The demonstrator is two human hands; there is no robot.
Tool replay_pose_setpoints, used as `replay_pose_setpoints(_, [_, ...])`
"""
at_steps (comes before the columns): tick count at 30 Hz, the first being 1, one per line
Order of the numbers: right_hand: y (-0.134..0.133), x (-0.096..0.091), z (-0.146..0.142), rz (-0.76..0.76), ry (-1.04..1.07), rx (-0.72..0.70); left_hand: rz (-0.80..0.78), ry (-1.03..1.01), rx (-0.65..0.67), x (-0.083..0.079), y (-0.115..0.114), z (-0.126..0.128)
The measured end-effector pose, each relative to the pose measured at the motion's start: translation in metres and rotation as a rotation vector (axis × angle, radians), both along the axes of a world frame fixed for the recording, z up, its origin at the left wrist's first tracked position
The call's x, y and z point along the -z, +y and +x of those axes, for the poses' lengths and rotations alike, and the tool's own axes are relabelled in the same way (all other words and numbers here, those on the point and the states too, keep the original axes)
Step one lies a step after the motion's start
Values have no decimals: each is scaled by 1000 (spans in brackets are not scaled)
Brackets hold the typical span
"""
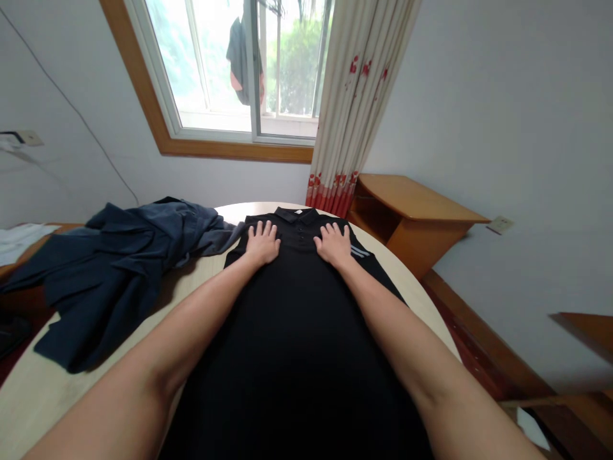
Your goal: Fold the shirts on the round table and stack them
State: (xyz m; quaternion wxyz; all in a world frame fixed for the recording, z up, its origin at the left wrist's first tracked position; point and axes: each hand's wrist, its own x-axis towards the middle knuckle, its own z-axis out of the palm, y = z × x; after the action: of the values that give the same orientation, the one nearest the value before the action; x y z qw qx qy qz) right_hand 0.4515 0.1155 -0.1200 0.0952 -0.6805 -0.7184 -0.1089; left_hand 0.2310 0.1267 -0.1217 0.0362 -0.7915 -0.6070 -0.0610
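- While both bare arms reach forward over the round table (424,300), the black polo shirt (297,300) lies spread on its pale top, collar (292,215) at the far end, toward the window (205,70).
- The left hand (262,244) rests palm down on the shirt's upper left, below the shoulder — fingers straight and spread a little, thumb turned inward.
- The right hand (334,244) lies flat on the upper right, close to the sleeve with pale stripes (360,252); its fingers are fanned too, and neither hand pinches any cloth.
- Between the hands, well apart, runs the short button placket (301,234).
- Near the person the shirt is so dark that its hem cannot be made out.
- To the left, a heap of dark blue clothes (119,262) sits crumpled on the table, one end reaching the shirt's left sleeve — touching or just beside, I cannot tell.
- Beyond the table hangs a cream curtain (349,96) with red flowers, next to a wooden cabinet (421,198).
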Motion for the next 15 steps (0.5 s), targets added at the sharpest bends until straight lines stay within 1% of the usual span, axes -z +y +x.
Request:
replay_pose_setpoints(1, [-11, 2, -12, -27, 40, -23, 41, -5, 76, 2, -15, 9])
replay_pose_setpoints(3, [-35, 7, -29, -120, 114, -78, -14, -32, 221, 8, -44, 21])
replay_pose_setpoints(5, [-58, 12, -33, -212, 177, -103, -89, -56, 269, 12, -69, 21])
replay_pose_setpoints(8, [-84, 14, -20, -268, 236, -35, -141, -67, 219, 10, -95, -2])
replay_pose_setpoints(11, [-104, 8, -10, -280, 252, 73, -176, -60, 124, 4, -116, -27])
replay_pose_setpoints(13, [-119, 3, -17, -292, 262, 54, -191, -68, 93, 1, -134, -32])
replay_pose_setpoints(15, [-136, 0, -34, -312, 274, -52, -194, -79, 134, 3, -156, -28])
